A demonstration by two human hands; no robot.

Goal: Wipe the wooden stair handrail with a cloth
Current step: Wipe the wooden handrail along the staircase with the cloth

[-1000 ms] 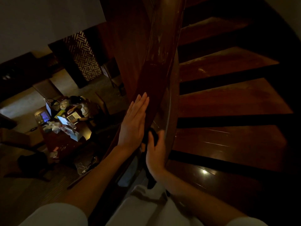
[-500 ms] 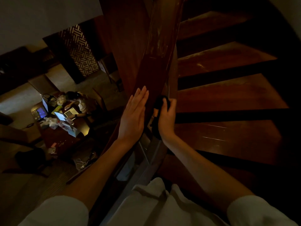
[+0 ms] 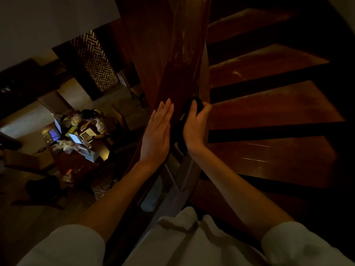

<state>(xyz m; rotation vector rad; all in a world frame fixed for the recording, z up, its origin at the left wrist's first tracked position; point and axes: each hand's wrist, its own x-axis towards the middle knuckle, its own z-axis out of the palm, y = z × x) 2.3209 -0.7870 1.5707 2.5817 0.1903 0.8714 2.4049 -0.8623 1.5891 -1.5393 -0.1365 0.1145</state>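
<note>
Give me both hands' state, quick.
Left hand: open, fingers straight, flat against the handrail.
Right hand: grips the dark cloth against the handrail.

Dark reddish polished wooden handrail [image 3: 184, 60] with pale scuffs, soft dark cloth [image 3: 192, 108], glossy wooden stair treads [image 3: 269, 154]

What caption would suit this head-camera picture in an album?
Right hand presses a dark cloth against the wooden handrail while the left hand rests flat on its other side, above dim stairs.

Very dim, warm cast — deep shadows, wide-angle bending at edges.
</note>
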